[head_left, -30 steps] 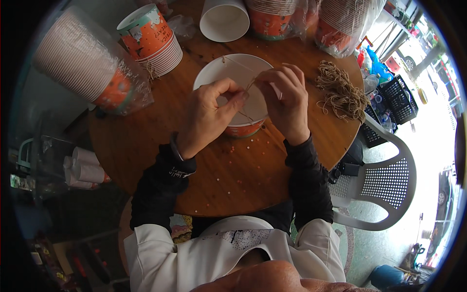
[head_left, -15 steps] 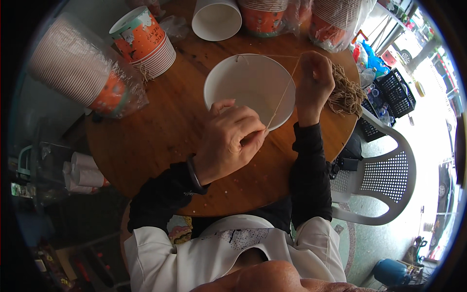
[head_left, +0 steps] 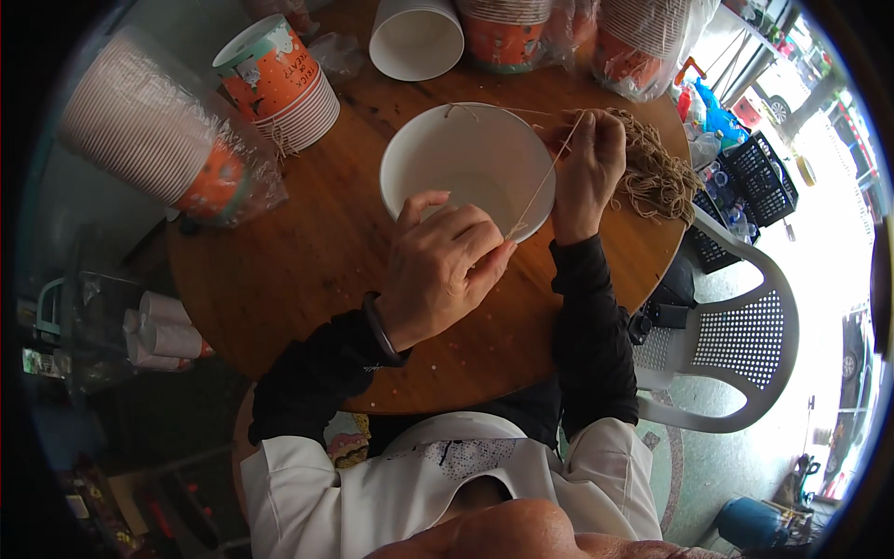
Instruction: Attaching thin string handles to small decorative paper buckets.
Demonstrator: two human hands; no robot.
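A white paper bucket (head_left: 438, 158) stands on the round wooden table in front of me, its mouth toward me. A thin tan string (head_left: 540, 189) is tied at its far rim and runs to my right hand, then down to the near right rim. My left hand (head_left: 440, 270) pinches the string's end at that near rim, thumb and forefinger together, the other fingers over the opening. My right hand (head_left: 589, 172) is closed on the string beside the right rim. Behind it lies a heap of tan string (head_left: 656, 177).
Nested orange paper buckets (head_left: 284, 88) stand at the far left, beside a bagged stack (head_left: 140, 121). A white bucket (head_left: 419, 42) lies on its side at the back, near more bagged stacks (head_left: 643, 42). Right of the table (head_left: 270, 279) is a grey plastic chair (head_left: 745, 335).
My right hand has come down and slightly left, its fingers turning upward, still on the string. The bucket has shifted slightly left. My left hand stays at the near rim.
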